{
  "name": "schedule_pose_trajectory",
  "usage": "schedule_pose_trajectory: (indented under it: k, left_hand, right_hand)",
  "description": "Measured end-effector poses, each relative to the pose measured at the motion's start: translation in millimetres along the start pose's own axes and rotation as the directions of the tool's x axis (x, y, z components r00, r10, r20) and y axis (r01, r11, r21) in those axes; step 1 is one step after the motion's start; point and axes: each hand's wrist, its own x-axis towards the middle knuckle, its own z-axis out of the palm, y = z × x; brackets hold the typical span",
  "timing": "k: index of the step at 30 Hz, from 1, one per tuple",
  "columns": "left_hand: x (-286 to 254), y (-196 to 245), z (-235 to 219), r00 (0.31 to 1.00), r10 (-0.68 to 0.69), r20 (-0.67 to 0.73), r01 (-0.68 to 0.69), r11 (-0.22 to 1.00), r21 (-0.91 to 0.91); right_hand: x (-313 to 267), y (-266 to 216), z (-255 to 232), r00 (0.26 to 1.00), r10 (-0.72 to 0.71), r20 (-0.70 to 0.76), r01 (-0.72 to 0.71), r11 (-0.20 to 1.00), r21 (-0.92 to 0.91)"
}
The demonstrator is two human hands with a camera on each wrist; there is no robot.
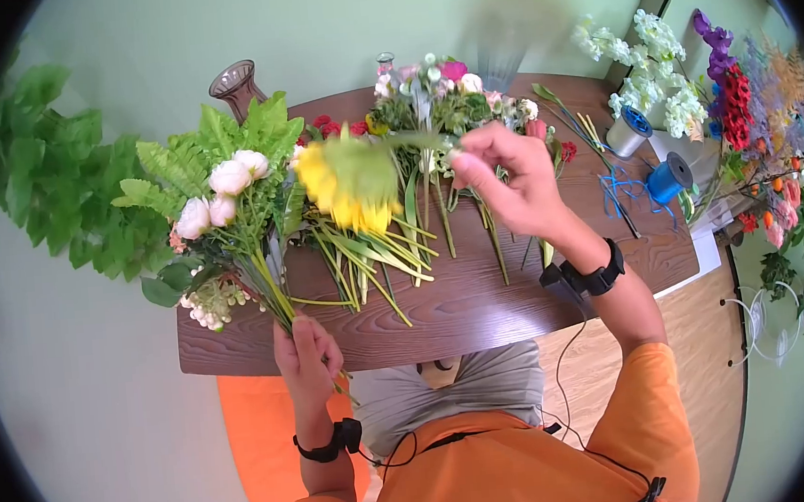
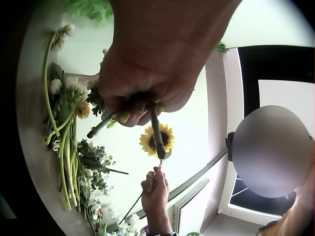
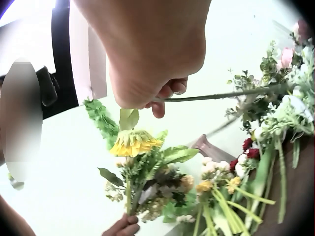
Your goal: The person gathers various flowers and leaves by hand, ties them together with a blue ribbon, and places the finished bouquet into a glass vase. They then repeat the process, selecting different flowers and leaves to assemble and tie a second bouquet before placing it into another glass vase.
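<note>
My left hand grips the gathered stems of a bouquet near the table's front edge. The bouquet has pale pink peonies, broad green fern leaves and white berry sprigs. Cut stem ends stick out below that fist in the left wrist view. My right hand, raised over the table, pinches the stem of a yellow sunflower, blurred in the head view. Its head hangs beside the bouquet, facing down and left. In the right wrist view the sunflower's stem runs out past the fingers.
More flowers with long stems lie across the brown table. Behind stands a purple glass vase. To the right are ribbon spools, one blue and one silver. Colourful flowers crowd the right wall.
</note>
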Motion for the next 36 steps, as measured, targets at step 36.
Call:
schedule_pose_trajectory:
  k: [36]
  left_hand:
    - [-3, 5, 2, 0.998, 0.042, -0.040, -0.042, 0.999, -0.008]
  right_hand:
    - [9, 96, 99, 0.962, 0.217, 0.167, -0.113, 0.871, -0.479]
